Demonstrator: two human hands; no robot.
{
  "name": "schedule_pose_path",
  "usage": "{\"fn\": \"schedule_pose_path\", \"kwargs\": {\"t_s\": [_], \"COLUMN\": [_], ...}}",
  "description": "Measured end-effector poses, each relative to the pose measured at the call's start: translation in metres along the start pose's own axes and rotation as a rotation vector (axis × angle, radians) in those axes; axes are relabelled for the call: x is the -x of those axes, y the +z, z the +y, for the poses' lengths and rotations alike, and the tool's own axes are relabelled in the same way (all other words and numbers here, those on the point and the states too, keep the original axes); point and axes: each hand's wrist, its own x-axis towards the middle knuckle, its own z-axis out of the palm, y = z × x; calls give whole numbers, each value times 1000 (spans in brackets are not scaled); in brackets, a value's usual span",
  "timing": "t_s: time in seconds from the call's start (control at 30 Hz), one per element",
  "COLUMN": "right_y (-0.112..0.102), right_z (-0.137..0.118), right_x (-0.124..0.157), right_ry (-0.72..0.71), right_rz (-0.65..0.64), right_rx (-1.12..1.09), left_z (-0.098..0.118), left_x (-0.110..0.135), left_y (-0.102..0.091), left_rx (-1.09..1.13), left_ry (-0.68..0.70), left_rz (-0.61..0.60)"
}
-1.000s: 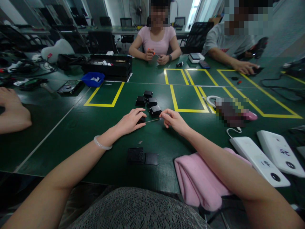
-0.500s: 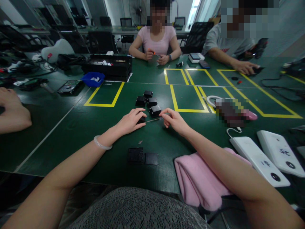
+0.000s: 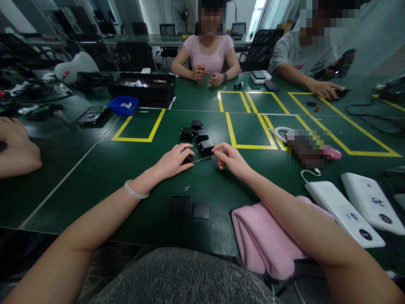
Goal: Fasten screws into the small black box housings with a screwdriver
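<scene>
My left hand (image 3: 173,161) lies curled over a small black box (image 3: 187,159) on the green table (image 3: 101,169), gripping it. My right hand (image 3: 230,158) pinches the handle of a thin screwdriver (image 3: 202,159), whose tip points left into that box. Just behind stand several more small black boxes (image 3: 198,135). Closer to me lie two flat black square covers (image 3: 189,207) and a few tiny screws (image 3: 185,188).
A folded pink cloth (image 3: 262,238) and two white devices (image 3: 354,209) lie to my right. Yellow tape rectangles (image 3: 249,126) mark the table. Two people sit opposite, one holding an orange tool (image 3: 202,71). Another person's hand (image 3: 15,145) rests at left. A blue bin (image 3: 123,104) and black tray (image 3: 142,86) stand behind.
My right hand has shifted very slightly on the screwdriver. Otherwise nothing has visibly moved.
</scene>
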Motion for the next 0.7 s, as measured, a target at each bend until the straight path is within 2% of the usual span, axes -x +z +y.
{"fn": "schedule_pose_path", "kwargs": {"t_s": [0.7], "right_y": [0], "right_z": [0], "right_x": [0], "right_ry": [-6], "right_rz": [0], "right_rx": [12], "left_z": [0], "left_x": [0], "left_y": [1], "left_rx": [-14], "left_ry": [7], "left_rz": [11]}}
